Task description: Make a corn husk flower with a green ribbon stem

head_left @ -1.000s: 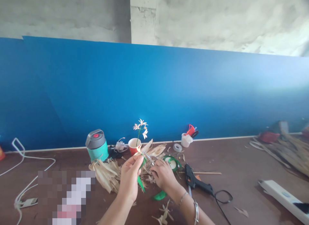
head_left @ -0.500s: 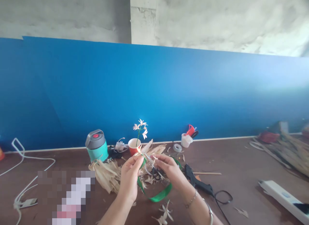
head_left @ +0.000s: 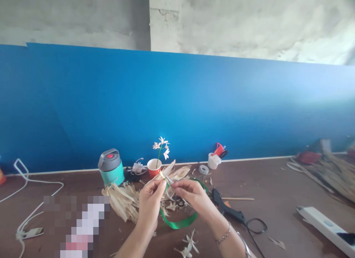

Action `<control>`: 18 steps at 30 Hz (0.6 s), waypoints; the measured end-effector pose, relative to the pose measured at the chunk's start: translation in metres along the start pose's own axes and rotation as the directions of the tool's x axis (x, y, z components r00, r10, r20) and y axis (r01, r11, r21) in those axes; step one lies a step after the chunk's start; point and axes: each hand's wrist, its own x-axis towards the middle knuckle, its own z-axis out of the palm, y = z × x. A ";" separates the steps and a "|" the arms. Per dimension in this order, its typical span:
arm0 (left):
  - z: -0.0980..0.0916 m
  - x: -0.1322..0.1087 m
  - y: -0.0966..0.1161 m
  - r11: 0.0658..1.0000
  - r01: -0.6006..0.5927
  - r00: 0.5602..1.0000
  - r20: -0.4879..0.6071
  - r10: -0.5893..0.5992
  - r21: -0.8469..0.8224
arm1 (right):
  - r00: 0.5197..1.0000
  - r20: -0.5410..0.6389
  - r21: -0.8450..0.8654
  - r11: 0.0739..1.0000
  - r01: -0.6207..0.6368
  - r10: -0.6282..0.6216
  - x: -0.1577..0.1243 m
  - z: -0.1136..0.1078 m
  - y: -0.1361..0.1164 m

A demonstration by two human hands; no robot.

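My left hand [head_left: 151,200] is closed in a pinch on a green ribbon [head_left: 181,224], which loops down between my hands toward the table. A small pale flower piece [head_left: 162,173] pokes out above the left fingertips. My right hand [head_left: 191,193] is also pinched, its fingertips close to the left ones. A thin pale strip shows at the right fingertips, but its kind is unclear. Behind and below the hands lie dry corn husks [head_left: 122,199] and husk scraps. Finished-looking husk flowers [head_left: 190,244] rest on the table in front.
An orange-and-white cup [head_left: 154,169] holds a stem of pale flowers [head_left: 162,144]. Left of it stands a teal flask [head_left: 112,172]. A black glue gun [head_left: 227,210] with its cord lies right, near a tape roll [head_left: 203,170] and a white tool cup [head_left: 213,161]. A power strip [head_left: 327,226] sits far right.
My right hand has moved left and its fingertips are now nearer the left hand. A small pale bit seen at its fingertips before is now hidden. The ribbon loop has shifted slightly.
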 end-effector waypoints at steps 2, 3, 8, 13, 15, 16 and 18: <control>-0.001 0.000 -0.002 1.000 -0.013 1.000 -0.011 0.013 0.017 | 1.000 -0.002 0.025 1.000 -0.008 0.008 -0.001 -0.002 -0.001; -0.001 0.001 -0.003 0.999 -0.019 1.000 -0.013 0.019 0.026 | 1.000 -0.001 0.051 0.999 -0.015 0.015 -0.002 -0.003 -0.002; -0.004 0.002 -0.008 0.995 -0.067 0.998 0.004 0.067 0.071 | 0.997 -0.067 0.145 0.989 -0.034 0.044 -0.004 -0.001 -0.005; -0.004 0.001 -0.011 0.991 -0.094 0.995 -0.007 0.095 0.095 | 0.988 -0.153 0.054 0.998 0.018 -0.010 -0.005 0.004 -0.003; -0.003 0.000 -0.012 0.991 -0.096 0.995 -0.013 0.097 0.091 | 0.991 -0.126 -0.008 0.999 0.047 -0.048 -0.005 0.003 -0.003; -0.003 0.000 -0.011 0.992 -0.093 0.995 -0.017 0.095 0.088 | 0.993 -0.097 -0.050 0.997 0.061 -0.066 -0.005 0.002 -0.004; -0.003 0.000 -0.010 0.993 -0.084 0.996 -0.015 0.086 0.083 | 0.994 -0.035 -0.162 0.982 0.095 -0.102 -0.007 0.000 -0.005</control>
